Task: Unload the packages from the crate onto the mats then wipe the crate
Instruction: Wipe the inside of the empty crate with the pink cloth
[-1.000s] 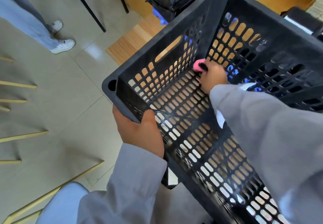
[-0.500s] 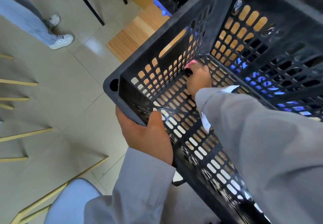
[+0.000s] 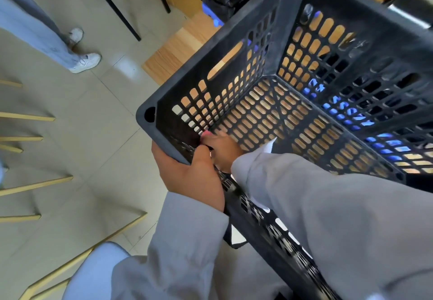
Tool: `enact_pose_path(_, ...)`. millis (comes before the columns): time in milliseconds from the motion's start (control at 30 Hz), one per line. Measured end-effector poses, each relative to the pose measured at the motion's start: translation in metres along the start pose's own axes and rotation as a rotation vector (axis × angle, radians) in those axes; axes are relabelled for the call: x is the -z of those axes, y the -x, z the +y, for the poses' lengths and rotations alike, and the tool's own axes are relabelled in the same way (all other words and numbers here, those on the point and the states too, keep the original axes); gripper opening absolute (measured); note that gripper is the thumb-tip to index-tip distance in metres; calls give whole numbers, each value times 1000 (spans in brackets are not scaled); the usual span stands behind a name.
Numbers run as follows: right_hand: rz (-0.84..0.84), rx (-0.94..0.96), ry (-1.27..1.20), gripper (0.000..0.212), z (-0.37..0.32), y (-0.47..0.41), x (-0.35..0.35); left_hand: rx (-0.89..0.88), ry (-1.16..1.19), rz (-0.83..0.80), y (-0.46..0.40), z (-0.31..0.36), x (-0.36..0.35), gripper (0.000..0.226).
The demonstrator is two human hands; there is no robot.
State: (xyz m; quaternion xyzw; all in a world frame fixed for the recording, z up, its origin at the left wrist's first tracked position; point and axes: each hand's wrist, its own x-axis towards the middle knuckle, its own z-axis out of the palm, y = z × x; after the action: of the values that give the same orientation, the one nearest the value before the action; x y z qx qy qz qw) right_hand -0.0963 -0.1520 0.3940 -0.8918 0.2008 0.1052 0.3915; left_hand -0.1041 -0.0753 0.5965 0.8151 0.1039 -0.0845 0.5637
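**Black crate, pink cloth in the near corner**

Black perforated plastic crate, tilted. The left hand curls its grip round the near rim; just beside it the right hand pinches a small pink cloth against the inside corner.

Both arms in loose grey long sleeves; white inner cuff at right wrist; pale blue trousers.

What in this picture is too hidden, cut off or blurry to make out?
All in the head view:
- Pink cloth: only a sliver shows; the right hand covers the rest.
- Left hand: its fingers are hidden under the crate rim.
- Crate's near wall: motion-blurred, partly behind the sleeves.
- Crate's right end: cut off by the frame edge.
- Packages and mats: not in view.
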Motion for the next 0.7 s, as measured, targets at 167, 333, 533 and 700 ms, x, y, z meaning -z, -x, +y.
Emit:
enact_pose_path(167, -155, -88, -81, 44, -9, 2, 26, 13, 37, -20, 0, 1, 1, 49)
enact_pose_path(333, -360, -139, -121, 27, -5, 33, 59, 40, 81, -78, 2, 1, 3, 43)
enact_pose_path(533, -157, -387, -412, 46, -3, 89, 136, 88, 55, -166, -2, 0, 10, 51)
enact_pose_path(700, 84, -427, -777, 39, -16, 138, 193, -415, -105, -112, 8, 24, 26, 78)
